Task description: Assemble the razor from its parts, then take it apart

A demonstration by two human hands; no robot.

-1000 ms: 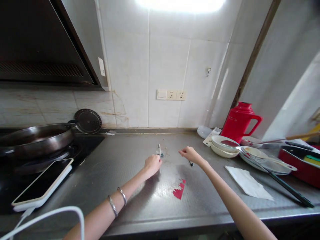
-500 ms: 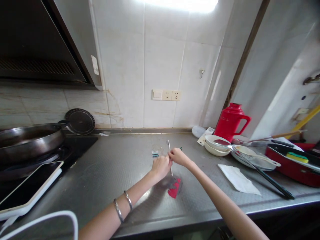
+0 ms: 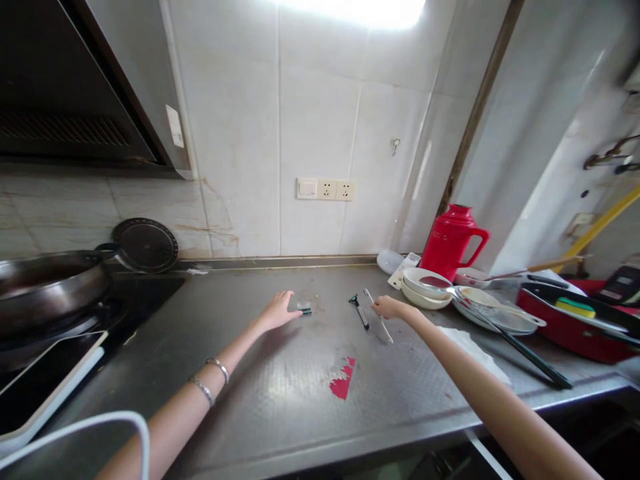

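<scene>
My left hand (image 3: 277, 311) lies flat on the steel counter (image 3: 250, 393), fingers spread, its tips touching a small clear packet with a dark end (image 3: 304, 308). My right hand (image 3: 389, 307) pinches a thin white stick (image 3: 379, 315) that slants down onto the counter. A short dark-handled tool (image 3: 359, 311) lies just left of that stick, apart from both hands. A red patch (image 3: 343, 378) marks the counter in front of me.
A wok (image 3: 45, 287) sits on the hob at left, with a tablet (image 3: 40, 387) and a white cable (image 3: 75, 433) near me. Stacked bowls (image 3: 425, 288), a red jug (image 3: 453, 237), a ladle, a paper napkin (image 3: 470, 343) and a red tray (image 3: 575, 327) crowd the right.
The white stick passed from my left hand to my right, which carried it rightward. My left hand moved left and opened onto the small packet. The dark tool now lies on the counter.
</scene>
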